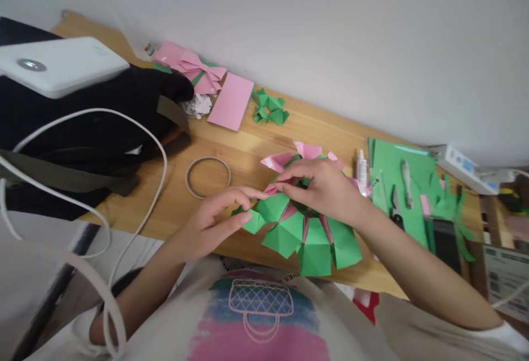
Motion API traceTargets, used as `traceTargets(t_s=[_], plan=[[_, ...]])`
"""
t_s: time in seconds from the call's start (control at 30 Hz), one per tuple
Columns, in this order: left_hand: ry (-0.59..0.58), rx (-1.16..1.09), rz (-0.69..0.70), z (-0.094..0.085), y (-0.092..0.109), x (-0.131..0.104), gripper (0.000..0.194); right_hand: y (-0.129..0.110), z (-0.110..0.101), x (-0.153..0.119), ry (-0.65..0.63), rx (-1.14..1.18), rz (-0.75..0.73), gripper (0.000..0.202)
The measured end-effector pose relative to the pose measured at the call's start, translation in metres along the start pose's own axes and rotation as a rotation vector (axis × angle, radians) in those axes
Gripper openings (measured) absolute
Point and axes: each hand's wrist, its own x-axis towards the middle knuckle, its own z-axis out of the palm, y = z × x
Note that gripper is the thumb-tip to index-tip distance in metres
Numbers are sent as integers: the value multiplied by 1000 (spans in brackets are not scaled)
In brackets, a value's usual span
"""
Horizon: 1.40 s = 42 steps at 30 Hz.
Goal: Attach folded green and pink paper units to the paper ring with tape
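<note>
A ring-shaped folded-paper piece, with green flaps outside and pink folds between them, sits at the table's front edge. My left hand pinches a green flap at its left side between thumb and fingers. Reaching over the ring from the right, my right hand has thumb and forefinger closed on a small pink fold near the left fingertips. Pink points stick out at the ring's far side. My right hand covers much of the ring's middle.
Behind lie green folded pieces, a pink paper stack and a tape ring. A glue tube, green sheets, scissors and a craft knife are at right. A black bag bears a white power bank; its cable loops leftward.
</note>
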Motion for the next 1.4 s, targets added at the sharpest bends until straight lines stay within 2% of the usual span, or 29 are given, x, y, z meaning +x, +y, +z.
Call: traceTargets(t_s=[0.13,0.3,0.43,0.57,0.93,1.4], plan=[[24,-96,-45,-10,5,1,9,-2,2,2,3,-17,18,11],[142,-155,-31,-20,5,2,3,-3,4,2,24,-34,66,11],[232,5,56,-18,6,11,4,-4,4,2,20,-32,79,11],[186,166,78,-14,7,24,5,-4,5,3,20,-28,70,12],[19,286,98,-22,3,41,10,-3,6,3,22,-45,63,11],[-56,613,168,-26,19,53,9,-2,8,3,27,-60,53,11]])
